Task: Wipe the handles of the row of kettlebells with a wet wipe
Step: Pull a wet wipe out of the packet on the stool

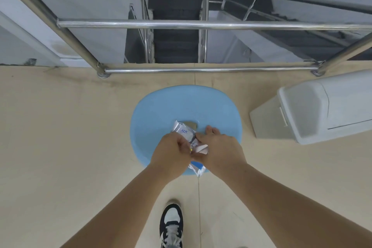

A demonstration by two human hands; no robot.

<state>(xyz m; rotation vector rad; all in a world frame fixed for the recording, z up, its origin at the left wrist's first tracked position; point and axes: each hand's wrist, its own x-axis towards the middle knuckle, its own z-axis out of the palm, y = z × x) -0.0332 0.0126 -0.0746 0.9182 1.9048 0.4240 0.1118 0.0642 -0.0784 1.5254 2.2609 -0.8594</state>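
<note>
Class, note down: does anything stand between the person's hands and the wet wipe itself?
Yes, the foil packet: the left hand grips it above the blue stool, and the right hand pinches a white piece at its opening, flap or wipe, I cannot tell.

A single wide-angle head view looks forward and steeply down, close over the left hand (171, 152) and right hand (220, 152), the stool (181, 106) just below, the railing (201, 25) farther ahead

A round blue stool (161, 106) stands on the beige floor (60, 127) before a steel railing (201, 25). Dark stairs (175, 46) descend beyond. A white plastic casing (322, 110) lies to the right, and a black-and-white shoe (171, 225) is nearest.
</note>
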